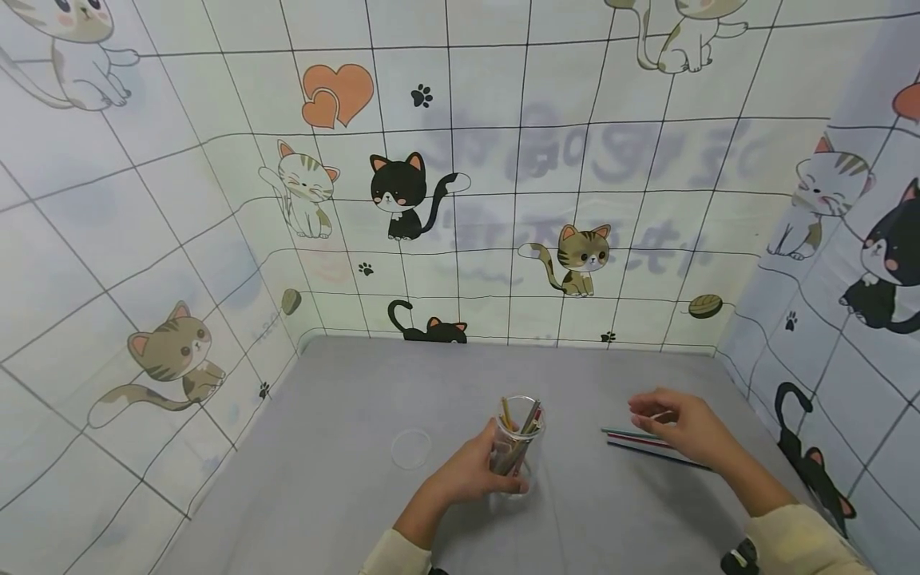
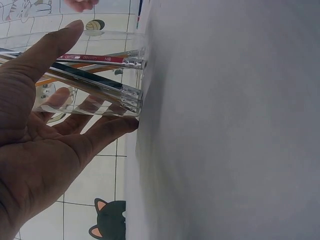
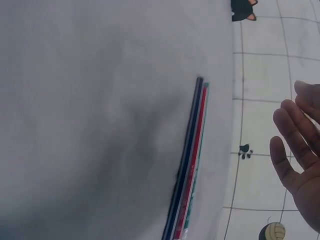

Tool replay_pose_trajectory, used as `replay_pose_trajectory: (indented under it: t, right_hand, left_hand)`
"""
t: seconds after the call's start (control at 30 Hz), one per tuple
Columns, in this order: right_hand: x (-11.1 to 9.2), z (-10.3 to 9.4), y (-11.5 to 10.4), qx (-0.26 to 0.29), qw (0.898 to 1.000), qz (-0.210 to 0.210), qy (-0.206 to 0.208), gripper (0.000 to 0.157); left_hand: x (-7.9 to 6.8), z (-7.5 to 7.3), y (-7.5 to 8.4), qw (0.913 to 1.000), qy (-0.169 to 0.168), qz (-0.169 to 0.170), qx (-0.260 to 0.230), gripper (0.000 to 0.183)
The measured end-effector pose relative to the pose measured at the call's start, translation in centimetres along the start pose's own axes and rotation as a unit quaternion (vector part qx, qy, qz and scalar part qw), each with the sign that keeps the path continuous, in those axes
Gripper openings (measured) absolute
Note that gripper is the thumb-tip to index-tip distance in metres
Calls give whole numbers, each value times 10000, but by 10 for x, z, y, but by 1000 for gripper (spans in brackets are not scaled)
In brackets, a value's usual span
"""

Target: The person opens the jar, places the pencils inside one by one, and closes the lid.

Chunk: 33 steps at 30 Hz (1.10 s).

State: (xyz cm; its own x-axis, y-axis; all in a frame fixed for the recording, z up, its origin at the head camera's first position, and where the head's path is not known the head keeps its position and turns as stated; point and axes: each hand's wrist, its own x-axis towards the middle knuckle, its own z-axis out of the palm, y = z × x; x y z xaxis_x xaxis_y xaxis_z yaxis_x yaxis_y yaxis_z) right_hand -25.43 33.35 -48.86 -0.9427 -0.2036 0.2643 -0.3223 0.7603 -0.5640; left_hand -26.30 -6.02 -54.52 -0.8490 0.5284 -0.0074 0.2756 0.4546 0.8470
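Observation:
My left hand (image 1: 469, 473) grips a clear glass cup (image 1: 502, 439) standing on the grey tabletop, thumb on one side and fingers round the other. Inside lean several pencils (image 2: 95, 82), among them a red one (image 2: 97, 58) and a dark green one (image 2: 82, 74), metal ends down at the cup's base. To the right, my right hand (image 1: 683, 423) hovers over three loose pencils with its fingers loosely bent and nothing between them. Those pencils lie side by side: a teal one (image 1: 621, 431), a red one (image 3: 194, 160) and a dark blue one (image 3: 186, 155).
A faint clear ring (image 1: 411, 449) lies on the grey tabletop (image 1: 323, 495) left of the cup. Pale cloth walls (image 1: 474, 271) with grid lines and cartoon cats rise behind the table and on both sides.

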Motion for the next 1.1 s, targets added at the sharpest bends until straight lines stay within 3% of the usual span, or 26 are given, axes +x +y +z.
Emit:
replay_pose_trajectory:
  t: [0.2, 0.5, 0.83, 1.1]
  right_hand:
    - [-4, 2, 20, -352, 9989, 161, -277, 19]
    - [-7, 12, 53, -1325, 9898, -23, -530, 13]
    - [-17, 21, 73, -1392, 9857, 306, -899, 13]
    - [-19, 23, 77, -1662, 9827, -64, -818, 16]
  left_hand:
    - [1, 0, 2, 10000, 20, -31, 17, 93]
    - [0, 0, 3, 9999, 24, -109, -4, 96]
    - [-2, 1, 2, 9999, -5, -120, -1, 102]
    - [-2, 2, 2, 9999, -3, -163, 11, 104]
